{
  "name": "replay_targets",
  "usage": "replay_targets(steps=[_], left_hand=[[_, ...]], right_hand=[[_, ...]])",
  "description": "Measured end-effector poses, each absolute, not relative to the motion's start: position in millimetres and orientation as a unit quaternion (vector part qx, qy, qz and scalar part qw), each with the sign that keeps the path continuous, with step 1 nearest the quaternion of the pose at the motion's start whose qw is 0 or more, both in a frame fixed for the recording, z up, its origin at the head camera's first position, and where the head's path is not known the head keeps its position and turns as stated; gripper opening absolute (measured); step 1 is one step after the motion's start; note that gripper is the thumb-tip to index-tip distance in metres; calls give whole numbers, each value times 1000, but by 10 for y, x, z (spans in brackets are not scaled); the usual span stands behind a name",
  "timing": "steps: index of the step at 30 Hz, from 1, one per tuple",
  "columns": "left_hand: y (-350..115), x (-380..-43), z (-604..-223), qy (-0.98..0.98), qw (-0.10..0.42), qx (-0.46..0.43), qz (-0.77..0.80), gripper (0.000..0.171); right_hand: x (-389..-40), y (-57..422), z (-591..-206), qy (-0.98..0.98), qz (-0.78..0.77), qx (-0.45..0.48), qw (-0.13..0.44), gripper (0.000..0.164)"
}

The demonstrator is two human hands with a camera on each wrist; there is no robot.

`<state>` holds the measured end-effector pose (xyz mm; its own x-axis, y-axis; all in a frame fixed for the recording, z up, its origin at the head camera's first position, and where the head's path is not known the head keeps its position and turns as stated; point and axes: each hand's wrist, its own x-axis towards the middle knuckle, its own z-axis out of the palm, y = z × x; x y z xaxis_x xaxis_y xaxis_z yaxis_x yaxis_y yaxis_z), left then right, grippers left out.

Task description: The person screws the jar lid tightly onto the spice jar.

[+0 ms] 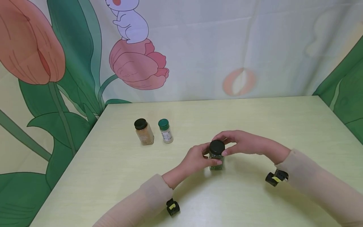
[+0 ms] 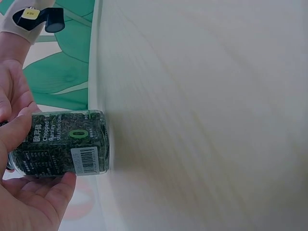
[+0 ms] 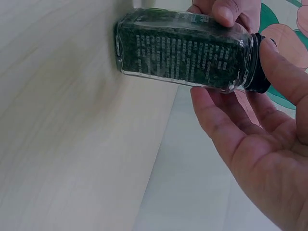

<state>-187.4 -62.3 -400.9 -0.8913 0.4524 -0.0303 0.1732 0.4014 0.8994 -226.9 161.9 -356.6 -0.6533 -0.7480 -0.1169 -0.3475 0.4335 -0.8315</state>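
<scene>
A clear glass jar of chopped parsley (image 1: 216, 167) with a black lid (image 1: 217, 147) stands about upright between both hands. My left hand (image 1: 195, 159) grips the jar's body, thumb across the near side. My right hand (image 1: 241, 142) holds it at the top, with the thumb against the lid and fingers round the far side. In the left wrist view the jar (image 2: 60, 139) shows its printed label and barcode. Dark green flakes fill the jar (image 3: 180, 53) in the right wrist view. Whether its base touches the table cannot be told.
Farther back on the left stand a black-lidded jar of tan seasoning (image 1: 144, 134) and a smaller green-capped bottle (image 1: 166, 132). The pale table (image 1: 269, 201) ends at a printed curtain (image 1: 198, 56). Small black devices (image 1: 173, 207) hang at both wrists.
</scene>
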Motion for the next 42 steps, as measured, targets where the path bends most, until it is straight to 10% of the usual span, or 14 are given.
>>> replay_targets(steps=[42], left_hand=[[-629,-1873,-4010,831,123,200,504,49]], right_hand=[[-2063,1554,-3712,823,-465,-270,184,54]])
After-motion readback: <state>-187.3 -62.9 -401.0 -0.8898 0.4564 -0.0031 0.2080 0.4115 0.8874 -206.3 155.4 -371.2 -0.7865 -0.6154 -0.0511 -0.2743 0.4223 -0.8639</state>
